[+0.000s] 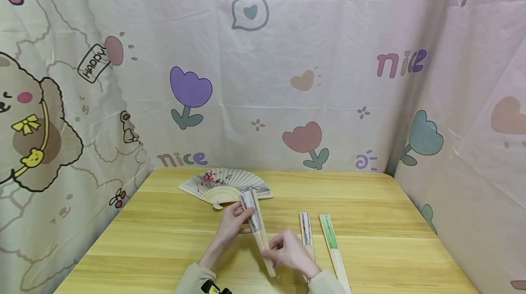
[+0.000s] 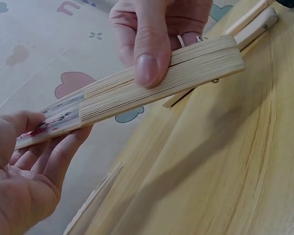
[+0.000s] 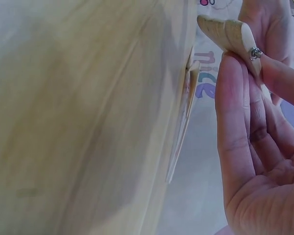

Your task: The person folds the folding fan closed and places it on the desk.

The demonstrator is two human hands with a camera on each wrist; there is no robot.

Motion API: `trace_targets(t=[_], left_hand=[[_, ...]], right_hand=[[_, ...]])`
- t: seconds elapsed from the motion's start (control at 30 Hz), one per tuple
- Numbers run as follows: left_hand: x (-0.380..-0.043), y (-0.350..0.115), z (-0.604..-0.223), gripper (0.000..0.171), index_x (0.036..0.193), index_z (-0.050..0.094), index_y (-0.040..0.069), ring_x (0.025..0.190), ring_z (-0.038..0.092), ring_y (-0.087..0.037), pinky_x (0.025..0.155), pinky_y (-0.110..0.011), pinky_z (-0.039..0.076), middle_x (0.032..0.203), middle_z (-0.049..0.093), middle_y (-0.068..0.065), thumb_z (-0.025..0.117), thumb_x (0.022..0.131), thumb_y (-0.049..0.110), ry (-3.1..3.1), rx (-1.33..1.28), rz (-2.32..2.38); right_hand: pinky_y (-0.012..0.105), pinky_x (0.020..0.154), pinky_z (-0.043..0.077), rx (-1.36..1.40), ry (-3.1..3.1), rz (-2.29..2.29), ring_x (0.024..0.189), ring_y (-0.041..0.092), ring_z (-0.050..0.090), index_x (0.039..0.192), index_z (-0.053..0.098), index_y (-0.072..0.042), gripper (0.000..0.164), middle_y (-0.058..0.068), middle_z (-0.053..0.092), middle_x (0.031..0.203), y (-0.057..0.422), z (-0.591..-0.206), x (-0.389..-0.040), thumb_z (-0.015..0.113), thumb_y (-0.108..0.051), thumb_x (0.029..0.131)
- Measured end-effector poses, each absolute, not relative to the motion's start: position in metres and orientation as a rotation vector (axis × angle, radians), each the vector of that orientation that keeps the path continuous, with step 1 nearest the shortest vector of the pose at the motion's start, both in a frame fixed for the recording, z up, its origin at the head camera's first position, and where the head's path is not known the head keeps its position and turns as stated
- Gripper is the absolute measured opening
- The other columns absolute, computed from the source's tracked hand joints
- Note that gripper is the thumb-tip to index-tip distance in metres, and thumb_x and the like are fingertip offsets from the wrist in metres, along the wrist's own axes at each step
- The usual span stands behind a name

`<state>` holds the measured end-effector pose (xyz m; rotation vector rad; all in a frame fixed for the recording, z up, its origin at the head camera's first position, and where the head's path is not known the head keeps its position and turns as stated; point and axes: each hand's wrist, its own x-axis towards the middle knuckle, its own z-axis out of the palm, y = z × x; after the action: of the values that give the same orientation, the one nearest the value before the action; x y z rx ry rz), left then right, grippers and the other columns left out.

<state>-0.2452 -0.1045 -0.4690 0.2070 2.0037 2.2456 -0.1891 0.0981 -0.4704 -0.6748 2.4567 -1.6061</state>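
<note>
Both hands are engaged on one folded fan, the held fan [image 1: 258, 234], which slants between them, raised over the wooden table [image 1: 164, 250]. Its printed leaf end lies between the thumb and fingers of the left hand [image 1: 233, 223], which are clamped on it, thumb on the near face and fingers behind. The bare slat end lies in the right hand [image 1: 289, 249]: thumb and fingers pinch the slats, and in the left wrist view the thumb presses flat across them. The metal pin [image 2: 215, 81] sits close by the right fingers, at the narrow end.

The reason for the two-ended grip appears to be control: the left fingers seem to steady the leaf while the right ones keep the slats bundled near the pivot. A narrow dark slit shows among the slats at the right thumb, so the bundle is not wholly tight there.

Beyond the left fingertips rests an unfolded fan [image 1: 230, 179], its pivot end pointing toward that hand; lying back there, it seemingly leaves working room before the fingers. Just past the right fingers, partly hidden by that hand, lies a folded white fan [image 1: 305, 225]; farther to their right lies a green fan [image 1: 330, 234], also folded. Both lie lengthwise, side by side and apart, presumably for easy reach.
</note>
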Motion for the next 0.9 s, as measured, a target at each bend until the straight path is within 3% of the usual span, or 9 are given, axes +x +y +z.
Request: trace_targets(t=[0.17, 0.47, 0.63, 0.9], left_hand=[[-0.2448, -0.1074, -0.4690, 0.047, 0.136, 0.047, -0.014, 0.079, 0.073, -0.012, 0.067, -0.026, 0.068, 0.093, 0.075, 0.002, 0.062, 0.100, 0.012, 1.938, 0.233, 2.258], [-0.2463, -0.1109, -0.4703, 0.047, 0.135, 0.047, -0.015, 0.082, 0.073, -0.012, 0.068, -0.025, 0.068, 0.093, 0.074, 0.003, 0.063, 0.099, 0.012, 1.867, 0.259, 2.264], [-0.2468, -0.1122, -0.4710, 0.035, 0.127, 0.055, -0.011, 0.080, 0.073, -0.011, 0.066, -0.022, 0.067, 0.090, 0.074, 0.005, 0.062, 0.099, 0.010, 1.817, 0.269, 2.276], [-0.2471, -0.1134, -0.4719, 0.015, 0.113, 0.064, 0.004, 0.079, 0.073, -0.011, 0.068, -0.024, 0.068, 0.089, 0.074, 0.005, 0.063, 0.099, 0.008, 1.760, 0.279, 2.298]], right_hand=[[0.013, 0.041, 0.051, -0.677, 2.440, -1.596, 0.047, 0.002, 0.056, 0.071, 0.075, 0.001, 0.017, 0.019, 0.071, 0.063, 0.0989, -0.4704, -0.1889, 0.080, -0.009, 0.084], [0.026, 0.044, 0.059, -0.660, 2.413, -1.608, 0.048, 0.004, 0.057, 0.073, 0.075, 0.001, 0.016, 0.019, 0.071, 0.065, 0.1001, -0.4715, -0.1895, 0.080, -0.010, 0.084], [0.025, 0.043, 0.059, -0.645, 2.390, -1.622, 0.048, 0.004, 0.057, 0.074, 0.076, 0.000, 0.015, 0.020, 0.071, 0.066, 0.1008, -0.4722, -0.1901, 0.080, -0.010, 0.084], [0.038, 0.048, 0.064, -0.652, 2.332, -1.633, 0.051, 0.005, 0.058, 0.078, 0.076, 0.002, 0.012, 0.022, 0.072, 0.070, 0.1021, -0.4714, -0.1899, 0.079, -0.008, 0.085]])
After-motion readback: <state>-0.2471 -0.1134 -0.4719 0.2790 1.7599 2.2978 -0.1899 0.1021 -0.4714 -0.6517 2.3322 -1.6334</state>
